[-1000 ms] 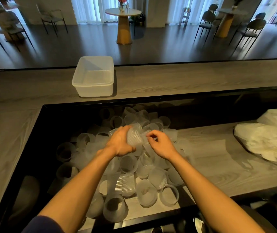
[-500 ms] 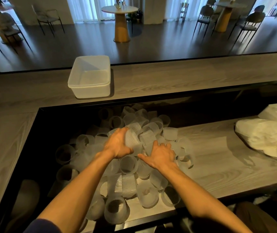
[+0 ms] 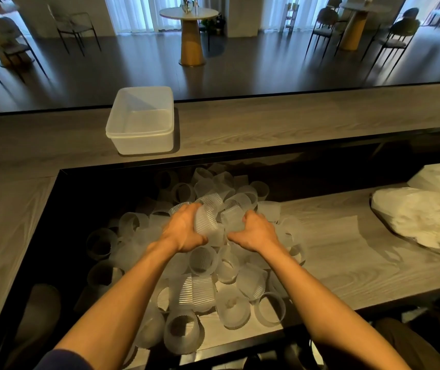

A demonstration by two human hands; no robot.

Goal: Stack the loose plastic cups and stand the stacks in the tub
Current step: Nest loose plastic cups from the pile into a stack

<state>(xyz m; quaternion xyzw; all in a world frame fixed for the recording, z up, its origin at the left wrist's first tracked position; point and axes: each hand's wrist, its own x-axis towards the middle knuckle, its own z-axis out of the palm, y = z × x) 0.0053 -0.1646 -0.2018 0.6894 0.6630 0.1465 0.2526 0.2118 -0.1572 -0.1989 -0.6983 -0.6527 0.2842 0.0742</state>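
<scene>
Since half a second ago the right hand (image 3: 256, 233) has gone from lying flat and spread over the heap to curling onto a loose cup (image 3: 233, 218) at its twelve o'clock. The left hand (image 3: 184, 233) has kept its hold on the ribbed stack (image 3: 206, 221).

By my judgement the task is barely begun. The tub (image 3: 140, 144) stands on the upper counter (image 3: 293, 121), at about eleven o'clock from the hands and well apart from them, and nothing shows inside it. Nearly all the cups lie jumbled in the pile (image 3: 202, 289) on the lower shelf (image 3: 347, 249), on their sides and every way up. Only the ribbed stack looks nested, and I cannot tell how many cups it has.

Both forearms reach forward from six o'clock, and the hands sit close together over the middle of the pile. Left thumb and fingers wrap the ribbed stack, which lies tilted on its side at the hand's two o'clock. Right fingers are bent down over the loose cup, knuckles up. Their tips are hidden, so the grip looks closed but I cannot see how firm it is.
</scene>
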